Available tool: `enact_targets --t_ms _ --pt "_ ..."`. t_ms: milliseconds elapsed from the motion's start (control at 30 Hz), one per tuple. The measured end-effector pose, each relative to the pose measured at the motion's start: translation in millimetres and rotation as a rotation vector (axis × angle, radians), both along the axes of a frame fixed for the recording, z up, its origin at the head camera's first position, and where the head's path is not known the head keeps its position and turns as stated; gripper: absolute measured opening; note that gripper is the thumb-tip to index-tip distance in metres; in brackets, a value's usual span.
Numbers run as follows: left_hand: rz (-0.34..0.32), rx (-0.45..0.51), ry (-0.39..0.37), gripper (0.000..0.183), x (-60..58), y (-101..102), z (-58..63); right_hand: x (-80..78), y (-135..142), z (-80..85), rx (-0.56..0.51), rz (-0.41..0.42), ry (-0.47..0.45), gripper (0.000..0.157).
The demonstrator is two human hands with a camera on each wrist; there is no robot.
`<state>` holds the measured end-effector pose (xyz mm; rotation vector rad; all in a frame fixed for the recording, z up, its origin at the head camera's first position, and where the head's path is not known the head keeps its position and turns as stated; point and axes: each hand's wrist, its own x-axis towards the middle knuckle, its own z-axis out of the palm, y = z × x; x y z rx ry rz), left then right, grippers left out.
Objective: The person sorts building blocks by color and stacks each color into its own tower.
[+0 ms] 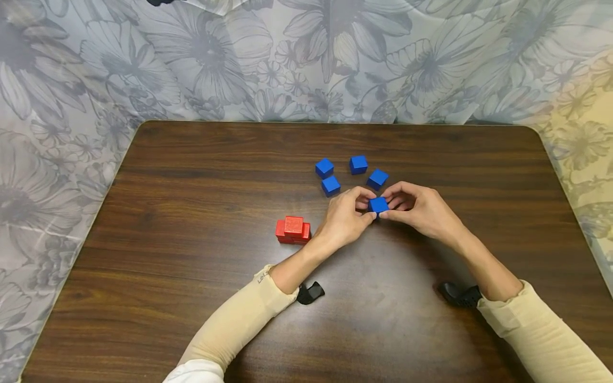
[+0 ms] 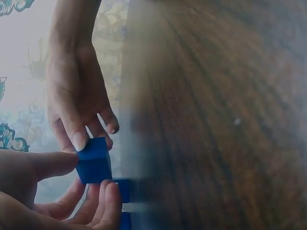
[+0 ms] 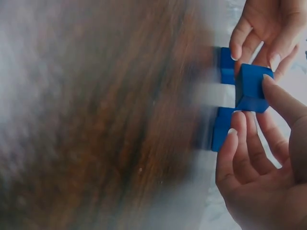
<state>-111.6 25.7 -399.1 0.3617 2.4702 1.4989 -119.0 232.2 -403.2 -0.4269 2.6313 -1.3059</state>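
A blue cube [image 1: 378, 205] is between both hands, right of the table's middle. My left hand [image 1: 346, 217] pinches it from the left with curled fingers and thumb. From the right, my right hand [image 1: 423, 210] grips the same cube, thumb at its near side. In the left wrist view the blue cube [image 2: 93, 163] has a thumb from each hand against it. The right wrist view shows the blue cube [image 3: 253, 87] with fingertips of both hands around it. Just beyond the hands lie two more blue cubes [image 1: 377, 179] [image 1: 331, 186].
Two further blue cubes [image 1: 324, 168] [image 1: 358, 164] sit farther back on the brown wooden table [image 1: 191, 175]. Left of my left wrist stands a small stack of red blocks [image 1: 293, 229], one raised on top. A flowered cloth [image 1: 206, 58] hangs behind the table.
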Motion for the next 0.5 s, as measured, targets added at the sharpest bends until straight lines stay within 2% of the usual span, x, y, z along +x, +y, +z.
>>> enact_targets --t_ms 200,500 --pt "-0.005 -0.012 0.026 0.031 3.8 -1 1.6 8.1 -2 3.5 -0.025 0.008 -0.007 0.032" --pt "-0.022 -0.013 0.042 0.031 14.4 -8 7.3 21.3 -6 9.0 -0.072 -0.033 -0.031 0.03"
